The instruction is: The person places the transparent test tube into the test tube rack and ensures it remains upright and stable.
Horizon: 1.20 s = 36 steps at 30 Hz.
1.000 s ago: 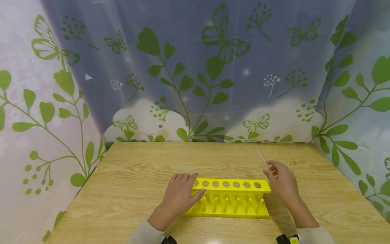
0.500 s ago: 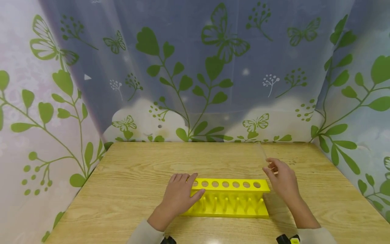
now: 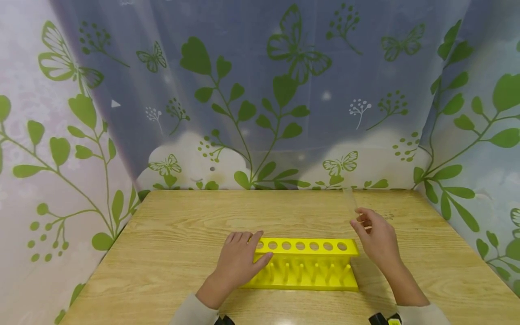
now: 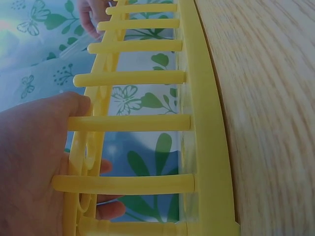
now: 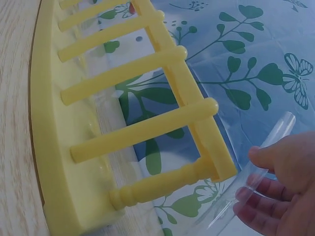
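Note:
A yellow test tube rack (image 3: 306, 286) stands on the table, with a row of round holes along its top bar and upright pegs behind its base. My left hand (image 3: 239, 258) grips the rack's left end, thumb on the front side and fingers over the top; the left wrist view shows fingertips (image 4: 110, 210) behind the bar. Just beyond the rack's right end, my right hand (image 3: 377, 237) pinches a clear test tube (image 3: 349, 199) between thumb and fingers. In the right wrist view the tube (image 5: 279, 130) slants across the fingers, apart from the rack. The visible holes hold no tubes.
The wooden table (image 3: 183, 216) extends around the rack. A patterned curtain (image 3: 252, 90) with green leaves and butterflies hangs behind the table and along both sides. Small dark marks (image 3: 389, 215) show on the tabletop beyond my right hand.
My right hand has risen slightly in the head view, and the test tube has swung to a steeper slant. My left hand keeps its grip on the rack, which stays in place.

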### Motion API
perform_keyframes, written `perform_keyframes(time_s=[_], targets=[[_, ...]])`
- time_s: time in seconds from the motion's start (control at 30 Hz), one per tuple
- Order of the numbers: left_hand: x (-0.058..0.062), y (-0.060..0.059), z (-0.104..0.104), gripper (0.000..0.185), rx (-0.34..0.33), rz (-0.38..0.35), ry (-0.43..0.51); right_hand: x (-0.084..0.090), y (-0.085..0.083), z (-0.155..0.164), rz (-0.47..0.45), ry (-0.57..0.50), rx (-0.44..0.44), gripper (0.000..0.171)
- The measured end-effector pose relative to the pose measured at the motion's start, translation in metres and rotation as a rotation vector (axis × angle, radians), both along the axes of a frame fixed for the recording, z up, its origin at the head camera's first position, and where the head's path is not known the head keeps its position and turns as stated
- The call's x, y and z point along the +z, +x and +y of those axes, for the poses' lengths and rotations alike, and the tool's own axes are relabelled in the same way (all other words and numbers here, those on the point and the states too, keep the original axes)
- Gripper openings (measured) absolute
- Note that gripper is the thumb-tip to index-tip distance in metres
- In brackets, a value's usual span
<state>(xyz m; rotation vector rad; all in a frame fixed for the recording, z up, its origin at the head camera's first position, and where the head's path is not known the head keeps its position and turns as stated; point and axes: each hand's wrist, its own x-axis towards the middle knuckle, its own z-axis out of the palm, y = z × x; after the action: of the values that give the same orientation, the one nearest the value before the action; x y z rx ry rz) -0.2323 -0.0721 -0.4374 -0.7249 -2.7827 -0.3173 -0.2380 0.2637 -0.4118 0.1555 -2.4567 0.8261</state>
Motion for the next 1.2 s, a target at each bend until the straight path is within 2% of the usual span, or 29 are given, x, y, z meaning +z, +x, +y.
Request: perform_keyframes(time_s=[0.23, 0.47, 0.7, 0.97, 1.2], targets=[[0.0, -0.001, 0.0, 0.062, 0.002, 0.005, -0.002, 0.005, 0.003, -0.003, 0.052, -0.037, 0.022, 0.03], [-0.001, -0.001, 0.001, 0.062, -0.003, -0.023, 0.002, 0.011, 0.008, -0.007, 0.16, -0.075, 0.045, 0.03], [-0.003, -0.002, 0.0, 0.062, 0.014, -0.006, -0.018, 0.017, 0.007, -0.011, 0.275, -0.095, 0.063, 0.03], [0.0, -0.002, 0.002, 0.063, 0.016, -0.044, -0.024, 0.02, 0.011, -0.012, 0.307, -0.121, 0.046, 0.03], [0.001, -0.001, 0.001, 0.062, 0.011, -0.03, -0.014, 0.023, 0.011, -0.013, 0.357, -0.143, 0.067, 0.03]])
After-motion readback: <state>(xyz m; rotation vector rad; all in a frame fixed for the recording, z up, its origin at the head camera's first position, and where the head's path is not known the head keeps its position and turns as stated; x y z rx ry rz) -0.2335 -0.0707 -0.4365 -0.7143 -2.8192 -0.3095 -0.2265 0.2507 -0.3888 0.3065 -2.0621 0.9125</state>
